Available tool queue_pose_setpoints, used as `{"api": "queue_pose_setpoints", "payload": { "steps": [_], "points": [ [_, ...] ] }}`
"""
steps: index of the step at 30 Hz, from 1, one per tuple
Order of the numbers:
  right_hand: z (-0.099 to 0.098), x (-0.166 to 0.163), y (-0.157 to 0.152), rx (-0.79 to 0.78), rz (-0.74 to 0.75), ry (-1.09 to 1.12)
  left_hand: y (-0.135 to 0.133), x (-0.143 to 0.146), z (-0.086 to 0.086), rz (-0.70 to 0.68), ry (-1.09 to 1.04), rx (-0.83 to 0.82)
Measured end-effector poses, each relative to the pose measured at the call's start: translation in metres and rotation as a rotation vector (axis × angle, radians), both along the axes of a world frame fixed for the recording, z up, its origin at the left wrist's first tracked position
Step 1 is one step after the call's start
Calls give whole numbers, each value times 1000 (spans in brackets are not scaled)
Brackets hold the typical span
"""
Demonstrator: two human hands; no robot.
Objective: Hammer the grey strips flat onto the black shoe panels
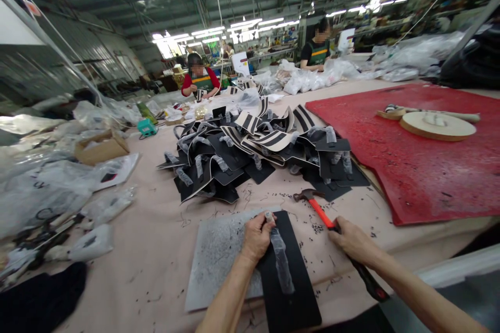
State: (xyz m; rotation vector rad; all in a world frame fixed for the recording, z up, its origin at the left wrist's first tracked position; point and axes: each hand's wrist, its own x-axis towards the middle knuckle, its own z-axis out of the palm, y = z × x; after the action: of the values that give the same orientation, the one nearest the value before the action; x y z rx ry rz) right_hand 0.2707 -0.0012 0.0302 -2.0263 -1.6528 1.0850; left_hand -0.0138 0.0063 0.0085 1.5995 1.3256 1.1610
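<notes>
My left hand (255, 237) is closed round a small metal punch (269, 215) held upright on a black flat piece (291, 291) with a grey strip (282, 265) down its middle. The piece lies partly on a grey pitted pad (219, 260). My right hand (351, 242) grips the red and black handle of a hammer (326, 218); its head rests low, just above the table to the right of the punch.
A big heap of black and striped cut pieces (258, 151) lies behind the pad. A red mat (410, 151) with round wooden discs (437, 125) is at right. Plastic bags (47, 187) and a cardboard box (101, 146) crowd the left. Two people work at the far end.
</notes>
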Motion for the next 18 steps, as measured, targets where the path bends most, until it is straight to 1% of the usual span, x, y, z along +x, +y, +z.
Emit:
{"api": "queue_pose_setpoints", "payload": {
  "steps": [3, 6, 8, 9, 12, 14, 16, 18],
  "points": [
    [14, -15, -2, -130, 5, 204, -1, 0, 4, -19, -8, -11],
    [32, -32, -8, -174, -26, 324, -1, 0, 9, -46, -30, -25],
    [47, -40, -11, -133, -34, 371, 0, -1, 10, -52, -47, -42],
    [56, -43, -12, -77, -22, 377, 1, -2, 11, -50, -55, -52],
    [84, -47, -13, 176, 65, 308, 5, -3, 11, -29, -58, -83],
    [100, -46, -17, 277, 114, 256, 7, -3, 12, -8, -53, -98],
    [109, -45, -23, 252, 116, 255, 9, -2, 13, 15, -55, -109],
    [108, -42, -32, 140, 74, 290, 10, -2, 15, 28, -61, -118]
  ]
}}
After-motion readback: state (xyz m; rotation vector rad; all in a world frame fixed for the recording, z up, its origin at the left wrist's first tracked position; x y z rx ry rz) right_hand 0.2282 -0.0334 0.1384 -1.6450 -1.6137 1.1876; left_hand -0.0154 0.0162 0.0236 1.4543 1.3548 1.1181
